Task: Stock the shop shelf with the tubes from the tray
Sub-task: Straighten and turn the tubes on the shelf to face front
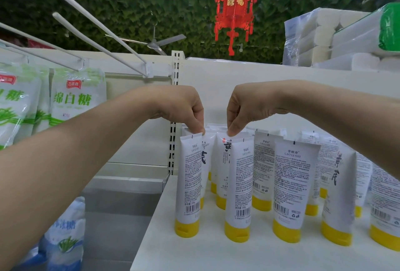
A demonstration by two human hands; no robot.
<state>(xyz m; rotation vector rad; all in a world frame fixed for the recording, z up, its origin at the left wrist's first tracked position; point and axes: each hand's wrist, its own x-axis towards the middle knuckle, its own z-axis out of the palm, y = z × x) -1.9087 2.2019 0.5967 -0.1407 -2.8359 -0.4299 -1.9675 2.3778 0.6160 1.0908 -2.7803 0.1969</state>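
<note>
Several white tubes with yellow caps stand cap-down in rows on the white shelf (194, 255). My left hand (184, 108) reaches down from above and pinches the crimped top of the front-left tube (189, 184). My right hand (244, 108) pinches the top of the tube beside it (239, 186). Both tubes stand upright with their caps on the shelf. More tubes (290, 186) fill the shelf to the right and behind. No tray is in view.
Bags of white sugar (73, 102) hang from pegs on the left, with blue bags (65, 234) below. A slotted shelf upright (174, 106) divides the bays. Packs of tissue rolls (320, 39) sit on top at the right. A red lantern (234, 8) hangs above.
</note>
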